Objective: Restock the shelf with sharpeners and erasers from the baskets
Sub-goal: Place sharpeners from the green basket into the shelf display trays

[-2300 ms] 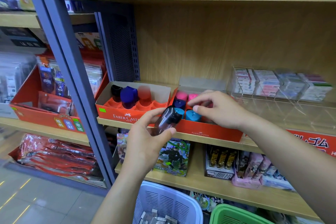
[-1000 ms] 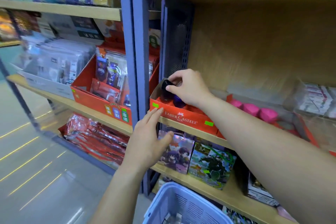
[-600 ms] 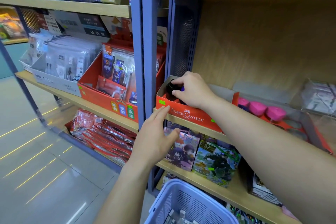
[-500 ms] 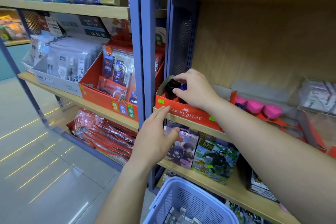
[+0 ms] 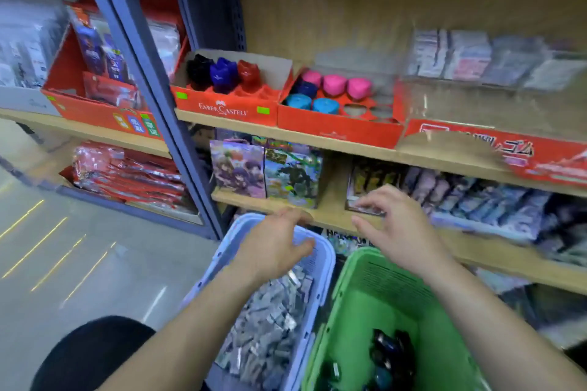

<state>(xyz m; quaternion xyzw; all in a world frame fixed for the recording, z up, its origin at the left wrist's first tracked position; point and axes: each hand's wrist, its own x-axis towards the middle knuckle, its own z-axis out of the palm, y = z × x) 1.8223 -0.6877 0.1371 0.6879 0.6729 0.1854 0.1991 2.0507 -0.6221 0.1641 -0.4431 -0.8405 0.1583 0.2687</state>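
Hands first, from the head camera, the only view. The left hand hangs over the far end of the lavender basket, fingers loosely bent and holding nothing. The right hand is above the far rim of the green basket, fingers spread and a little curled, also holding nothing. Both are smeared with blur.

The lavender basket holds a heap of small grey wrapped erasers, and the left forearm crosses over part of the heap. Dark sharpeners lie at the bottom of the green basket, beside the right forearm.

Up on the wooden shelf a red Faber-Castell tray carries a black sharpener, a blue one and a red one in a row at the back. Touching its right side, a second red tray has pink sharpeners behind and light blue sharpeners in front, with round slots showing to their right. Further right is a clear display case of blurred packets.

Illustrated boxes stand on the lower shelf just behind the hands. A grey-blue upright post divides this bay from the left one, where a red display box holds packets.
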